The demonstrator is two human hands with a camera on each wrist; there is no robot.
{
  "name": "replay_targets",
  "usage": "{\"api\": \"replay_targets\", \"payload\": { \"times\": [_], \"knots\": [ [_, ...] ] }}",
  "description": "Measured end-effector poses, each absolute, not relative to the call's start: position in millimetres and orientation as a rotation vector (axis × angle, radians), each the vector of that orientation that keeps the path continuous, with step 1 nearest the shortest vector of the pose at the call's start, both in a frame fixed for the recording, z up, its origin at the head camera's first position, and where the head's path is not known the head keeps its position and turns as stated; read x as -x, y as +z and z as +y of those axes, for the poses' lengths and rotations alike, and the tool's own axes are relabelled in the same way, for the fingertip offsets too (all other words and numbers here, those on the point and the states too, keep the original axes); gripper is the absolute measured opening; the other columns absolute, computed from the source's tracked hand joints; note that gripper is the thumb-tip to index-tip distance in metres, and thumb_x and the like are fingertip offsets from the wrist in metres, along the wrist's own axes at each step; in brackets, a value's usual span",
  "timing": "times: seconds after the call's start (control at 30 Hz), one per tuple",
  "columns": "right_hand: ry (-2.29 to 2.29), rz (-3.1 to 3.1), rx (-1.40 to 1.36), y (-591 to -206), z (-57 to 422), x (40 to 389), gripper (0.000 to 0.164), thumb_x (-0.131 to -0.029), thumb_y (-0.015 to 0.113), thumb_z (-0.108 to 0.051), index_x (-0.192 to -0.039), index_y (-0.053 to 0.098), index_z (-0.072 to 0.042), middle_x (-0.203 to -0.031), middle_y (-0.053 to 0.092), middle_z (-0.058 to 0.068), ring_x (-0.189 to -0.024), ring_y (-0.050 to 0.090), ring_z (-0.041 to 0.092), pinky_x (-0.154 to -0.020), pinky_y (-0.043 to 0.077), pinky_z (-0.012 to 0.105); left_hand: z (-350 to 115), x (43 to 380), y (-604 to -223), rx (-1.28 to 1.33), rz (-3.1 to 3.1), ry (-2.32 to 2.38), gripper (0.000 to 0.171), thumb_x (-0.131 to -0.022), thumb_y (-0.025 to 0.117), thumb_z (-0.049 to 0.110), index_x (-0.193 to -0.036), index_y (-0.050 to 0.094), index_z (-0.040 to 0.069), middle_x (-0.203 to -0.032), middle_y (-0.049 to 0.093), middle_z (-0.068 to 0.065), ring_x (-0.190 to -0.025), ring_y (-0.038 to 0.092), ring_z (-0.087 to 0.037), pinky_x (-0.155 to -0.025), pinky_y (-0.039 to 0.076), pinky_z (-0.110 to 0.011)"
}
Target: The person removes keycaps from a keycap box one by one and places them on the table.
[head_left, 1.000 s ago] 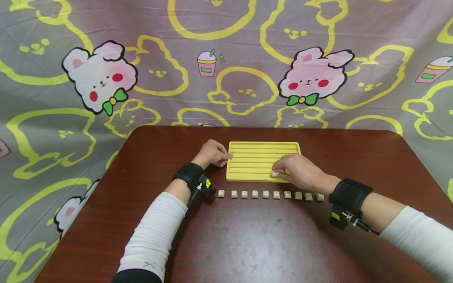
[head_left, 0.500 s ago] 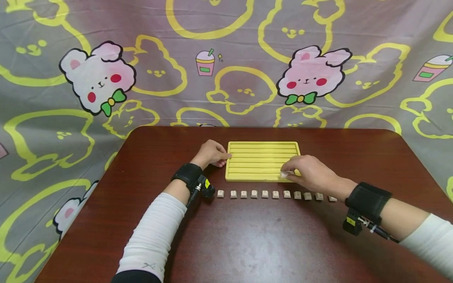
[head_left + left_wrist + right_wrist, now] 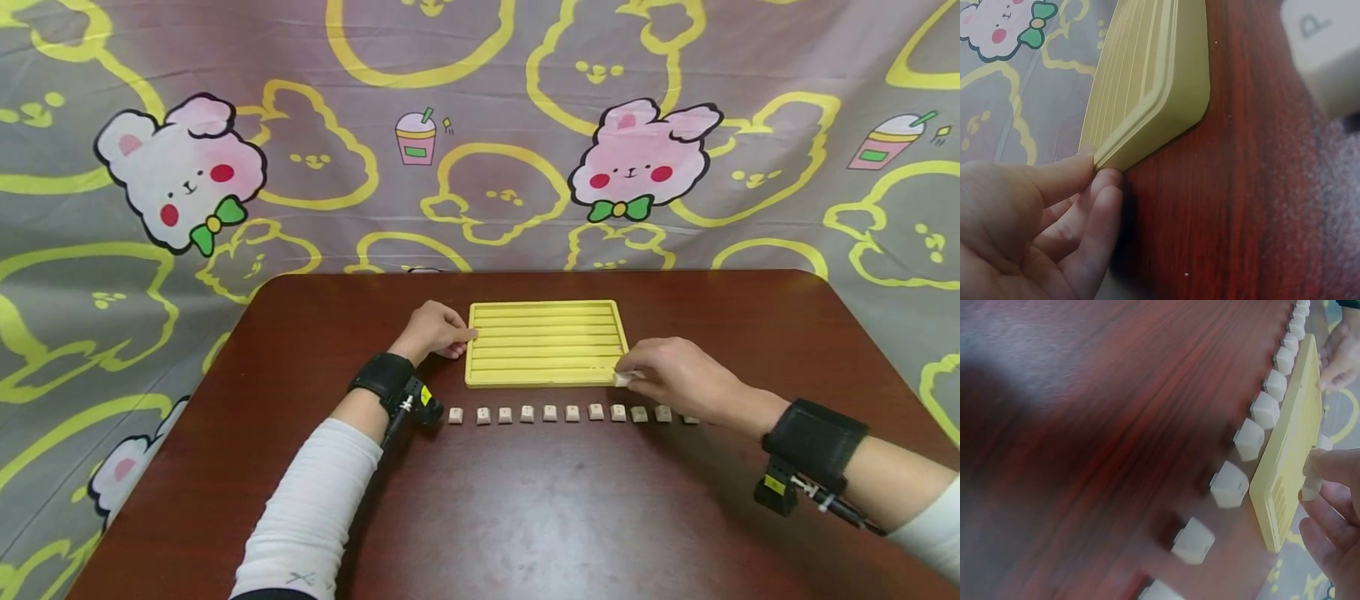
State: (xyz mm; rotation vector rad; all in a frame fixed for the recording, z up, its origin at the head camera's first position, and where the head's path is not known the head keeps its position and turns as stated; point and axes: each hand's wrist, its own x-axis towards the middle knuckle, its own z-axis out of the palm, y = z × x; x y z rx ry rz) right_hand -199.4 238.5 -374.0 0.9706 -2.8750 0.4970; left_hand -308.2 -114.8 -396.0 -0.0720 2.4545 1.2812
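A yellow ridged tray (image 3: 547, 385) lies on the table. At its left rim, my left hand (image 3: 437, 327) pinches the edge; the left wrist view shows the thumb (image 3: 1066, 177) on top and curled fingers against the side. Over the tray's near right corner, my right hand (image 3: 678, 375) pinches a small white keycap (image 3: 624, 378), seen as a pale piece (image 3: 1311, 487) between thumb and fingers in the right wrist view. In front of the tray runs a row of keycaps (image 3: 550, 413), several in all. One keycap (image 3: 1319, 28) near the left wrist bears a P.
The dark red-brown table (image 3: 517, 517) reaches back to a patterned cloth (image 3: 495, 108) hung behind it. The keycap row sits close to the tray's near edge, and its right end passes beneath my right wrist.
My right hand has moved rightward along the tray's near edge to its corner with the keycap. My left hand keeps its place on the rim. The head view has shifted slightly.
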Motion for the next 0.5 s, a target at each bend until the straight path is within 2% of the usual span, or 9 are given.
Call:
{"api": "replay_targets", "payload": {
  "times": [0.5],
  "knots": [
    [0.564, -2.812, -0.892, -370.9, 279.5, 180.3, 0.021, -0.083, 0.08, -0.01, -0.101, 0.075, -0.02, -0.092, 0.069, -0.015, -0.081, 0.061, -0.001, -0.067, 0.056, 0.023, -116.1, 307.8, -394.7, 0.074, 2.43, 1.304, 0.019, -0.089, 0.075, 0.016, -0.093, 0.073, -0.003, -0.067, 0.065, -0.004, -0.055, 0.064, -0.01, -0.06, 0.063, -0.028]
  ]
}}
